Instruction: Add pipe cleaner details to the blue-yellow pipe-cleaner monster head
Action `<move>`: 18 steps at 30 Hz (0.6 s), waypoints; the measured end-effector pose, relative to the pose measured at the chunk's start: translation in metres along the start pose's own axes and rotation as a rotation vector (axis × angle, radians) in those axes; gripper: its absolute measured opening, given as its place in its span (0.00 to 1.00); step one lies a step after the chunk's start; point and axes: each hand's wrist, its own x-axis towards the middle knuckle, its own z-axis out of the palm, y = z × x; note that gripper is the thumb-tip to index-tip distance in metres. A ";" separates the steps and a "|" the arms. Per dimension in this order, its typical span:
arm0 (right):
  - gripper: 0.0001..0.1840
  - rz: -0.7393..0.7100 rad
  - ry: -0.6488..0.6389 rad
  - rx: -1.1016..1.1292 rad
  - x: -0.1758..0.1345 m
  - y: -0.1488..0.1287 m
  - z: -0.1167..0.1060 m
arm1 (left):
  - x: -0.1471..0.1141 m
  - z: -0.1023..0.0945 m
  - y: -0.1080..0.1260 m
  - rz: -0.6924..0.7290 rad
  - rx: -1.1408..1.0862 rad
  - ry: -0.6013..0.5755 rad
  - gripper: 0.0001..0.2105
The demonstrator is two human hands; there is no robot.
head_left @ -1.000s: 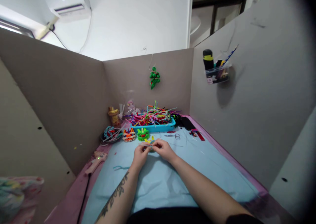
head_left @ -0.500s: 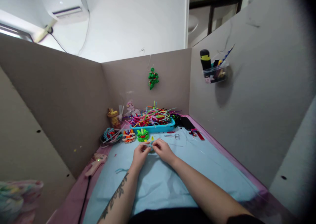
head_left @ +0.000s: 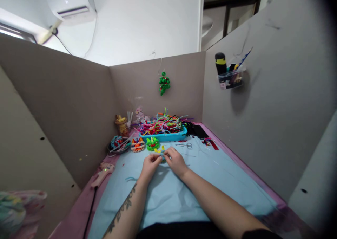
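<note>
Between my two hands is a small light-blue and yellow pipe-cleaner figure (head_left: 162, 156), partly covered by the fingers. My left hand (head_left: 151, 162) pinches it from the left side, and my right hand (head_left: 173, 159) grips its right side with bent fingers. Just behind sit a green pipe-cleaner animal head (head_left: 152, 144) and an orange-and-white one (head_left: 137, 145). A pair of scissors (head_left: 184, 146) lies on the blue cloth (head_left: 179, 196) to the right of my right hand. Loose blue pipe cleaners (head_left: 131, 179) rest beside my left forearm.
A blue tray (head_left: 164, 137) heaped with colourful pipe cleaners stands at the back. Left of it are a dark bowl (head_left: 118, 151) of pieces and a brown cup (head_left: 121, 126). A pink hot-glue gun (head_left: 102, 175) with a cord lies at left. Grey partitions (head_left: 158, 105) enclose the table.
Both hands keep hold of the figure and have shifted only slightly; more of its yellow part shows now. The whole view has moved a little.
</note>
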 end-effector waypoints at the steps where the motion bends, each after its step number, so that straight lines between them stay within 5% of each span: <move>1: 0.06 -0.005 -0.002 -0.023 0.000 0.000 0.000 | 0.000 0.000 0.001 -0.008 -0.011 -0.011 0.15; 9: 0.07 -0.052 -0.018 -0.159 -0.001 -0.002 0.002 | -0.002 0.001 0.011 0.038 0.022 -0.034 0.20; 18: 0.10 -0.022 -0.098 0.010 0.000 0.003 0.001 | 0.001 0.000 0.002 0.038 0.099 0.059 0.19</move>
